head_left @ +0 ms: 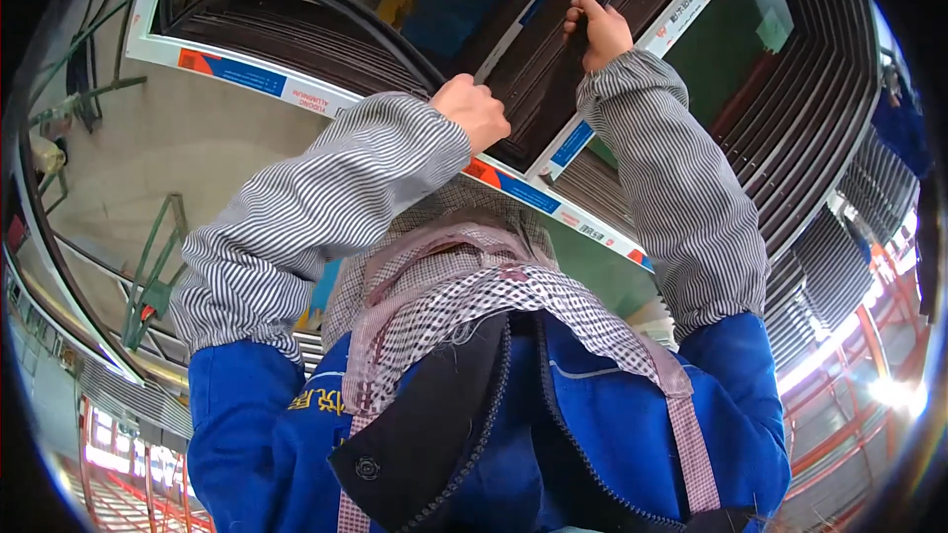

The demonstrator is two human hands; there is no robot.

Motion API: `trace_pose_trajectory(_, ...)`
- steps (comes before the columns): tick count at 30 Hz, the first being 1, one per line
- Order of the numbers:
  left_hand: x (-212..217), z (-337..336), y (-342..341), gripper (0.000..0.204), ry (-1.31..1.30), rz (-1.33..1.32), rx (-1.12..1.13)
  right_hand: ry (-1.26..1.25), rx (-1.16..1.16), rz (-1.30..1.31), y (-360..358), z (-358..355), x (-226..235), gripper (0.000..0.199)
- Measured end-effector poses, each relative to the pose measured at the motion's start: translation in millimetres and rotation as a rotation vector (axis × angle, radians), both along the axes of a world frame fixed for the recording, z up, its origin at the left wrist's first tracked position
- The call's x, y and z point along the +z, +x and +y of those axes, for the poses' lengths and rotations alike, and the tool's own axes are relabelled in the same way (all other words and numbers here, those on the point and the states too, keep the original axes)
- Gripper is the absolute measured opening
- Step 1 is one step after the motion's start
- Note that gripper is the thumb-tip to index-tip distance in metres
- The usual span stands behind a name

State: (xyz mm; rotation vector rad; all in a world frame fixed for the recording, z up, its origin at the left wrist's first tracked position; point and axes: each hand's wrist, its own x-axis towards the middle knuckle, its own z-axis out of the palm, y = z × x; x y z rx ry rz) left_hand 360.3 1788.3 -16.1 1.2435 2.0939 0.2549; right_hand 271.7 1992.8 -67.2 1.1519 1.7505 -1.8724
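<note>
A window frame (341, 101) with white, blue and orange film on its edges lies in front of me. A black rubber strip (341, 2) arches over the frame's left part and runs down to my left hand (476, 113). That hand is closed on it at the near rail, its fingers curled and their tips hidden. My right hand (600, 32) is closed in a pinch above the frame, left of a crossbar (681, 15). Black strip also shows just beyond the right hand's fingers and seems to pass into them.
Stacked dark profiles (810, 89) stand to the right. Green metal stands (153, 276) are on the floor at left, near more long frames. Red railings (859, 405) show at lower right. Beneath the frame lie more dark frames.
</note>
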Motion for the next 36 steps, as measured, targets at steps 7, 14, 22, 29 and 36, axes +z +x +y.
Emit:
trace_pose_trajectory(7,-7,3,-1,0.017,0.026,-0.097,-0.006,0.804,0.44,-0.012,-14,-13,4,0.055)
trace_pose_trajectory(14,-11,1,2,0.014,0.162,0.022,-0.054,0.687,2.056,0.839,31,0,45,0.019)
trace_pose_trajectory(22,2,23,14,0.022,0.053,-0.2,0.158,0.733,2.362,0.435,37,-7,80,0.019)
trace_pose_trajectory(29,-2,41,12,0.022,-0.141,-0.38,0.32,0.963,2.424,0.279,35,-14,71,0.025)
trace_pose_trajectory(36,6,37,34,0.014,-0.034,0.103,0.321,0.836,2.342,0.633,22,-7,65,0.021)
